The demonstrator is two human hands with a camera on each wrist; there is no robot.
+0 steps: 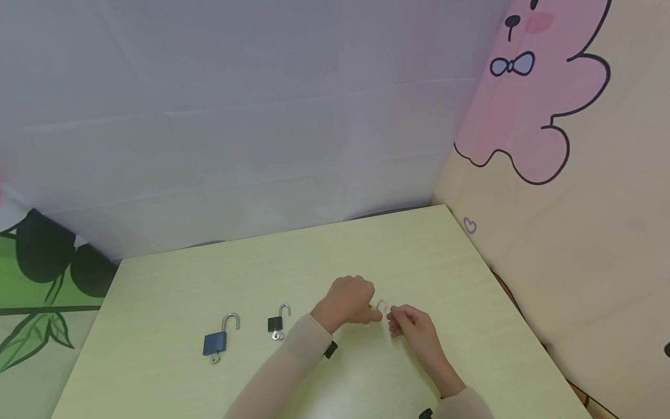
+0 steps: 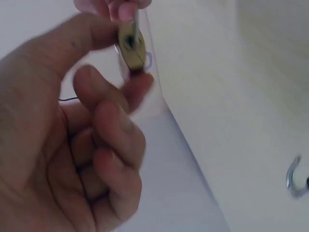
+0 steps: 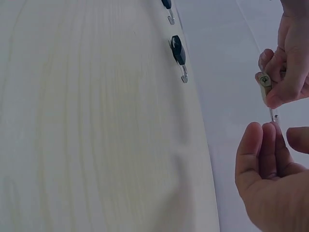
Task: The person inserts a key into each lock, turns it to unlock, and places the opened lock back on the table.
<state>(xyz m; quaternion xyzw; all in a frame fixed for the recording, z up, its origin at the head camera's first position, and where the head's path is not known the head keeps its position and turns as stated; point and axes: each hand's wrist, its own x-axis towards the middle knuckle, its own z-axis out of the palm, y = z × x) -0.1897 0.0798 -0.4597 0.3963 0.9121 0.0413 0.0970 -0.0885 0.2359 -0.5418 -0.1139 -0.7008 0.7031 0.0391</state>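
Observation:
A small brass-coloured padlock (image 2: 133, 50) with a raised silver shackle (image 1: 382, 304) is pinched between the thumb and index finger of my left hand (image 1: 348, 299). The other left fingers are bent beside it. Close to the shackle, on its right, is my right hand (image 1: 416, 331). Its fingers are partly bent, and the thumb stands apart from them in the right wrist view. Whether the right fingertips (image 3: 268, 130) touch the shackle is hard to tell. My left hand covers most of the lock in the head view.
On the table (image 1: 251, 267), left of my hands, lie a blue padlock (image 1: 214, 343) and a smaller black padlock (image 1: 274, 324). Both shackles are raised, and small silver keys hang at their lower ends. A cloth wall (image 1: 293, 174) rises behind the table, another on its right.

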